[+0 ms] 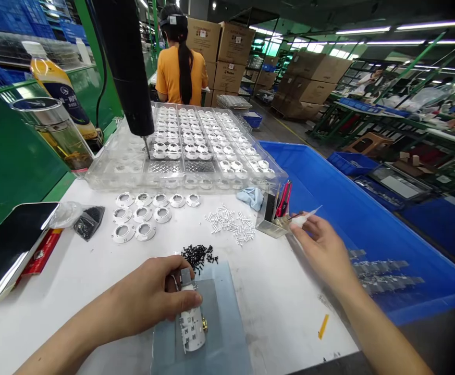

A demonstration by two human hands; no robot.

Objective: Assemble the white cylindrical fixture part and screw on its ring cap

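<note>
My left hand (145, 294) is closed round a white cylindrical part (192, 330) with small metal contacts, a grey block at its upper end and a brass fitting on its side. It is just over a blue cloth (231, 317). At the right edge of the table, my right hand (323, 247) pinches a small white piece with a thin translucent point (300, 220); its exact kind is unclear. That hand is beside a metal holder (271, 226) containing red-handled tools (284, 199). Black screws (196, 256) are heaped just beyond my left hand.
Small white pins (231, 224) and white rings (143, 213) lie on the table (106, 271). Behind them is a clear compartment tray (188, 179), with a hanging black screwdriver (133, 88) above. A phone (12, 245) lies left; a blue bin (309, 172) stands right. A person (182, 73) sits ahead.
</note>
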